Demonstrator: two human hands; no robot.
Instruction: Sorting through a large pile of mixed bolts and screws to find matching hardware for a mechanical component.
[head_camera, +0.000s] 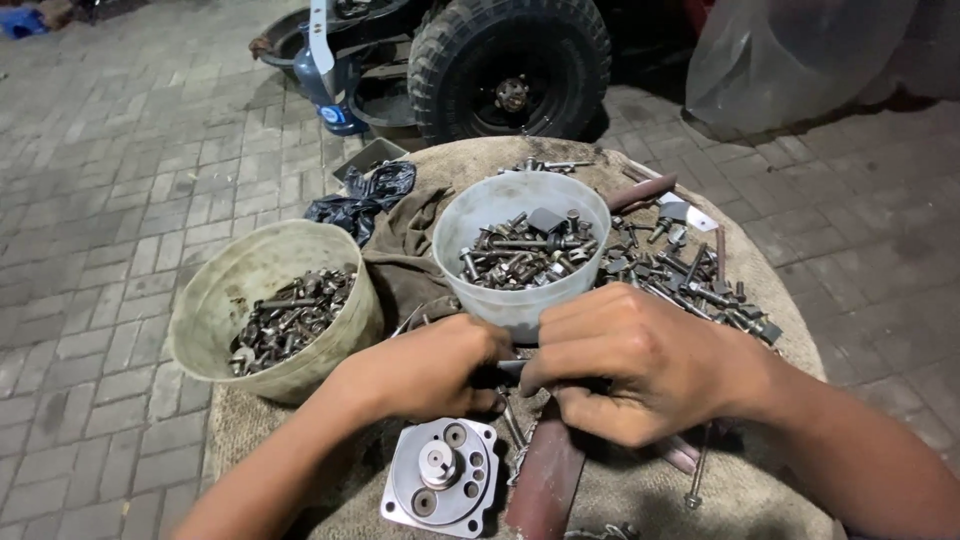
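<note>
My left hand (420, 368) and my right hand (640, 360) meet knuckle to knuckle over a cloth-covered round table (640, 500). Both are closed around a small metal part (512, 367), mostly hidden by the fingers. Just below them lies a square metal pump head (440, 487) with round bores, and beside it a flat reddish-brown bar (545, 480). A white bowl (505, 205) of bolts stands just beyond my hands.
A dirty cream bowl (235, 265) of bolts sits at the left table edge. Loose bolts and tools (690, 280) are scattered at the right. A brown rag (405, 255) and black plastic bag (370, 190) lie behind. A vehicle tyre (510, 65) stands on the brick paving.
</note>
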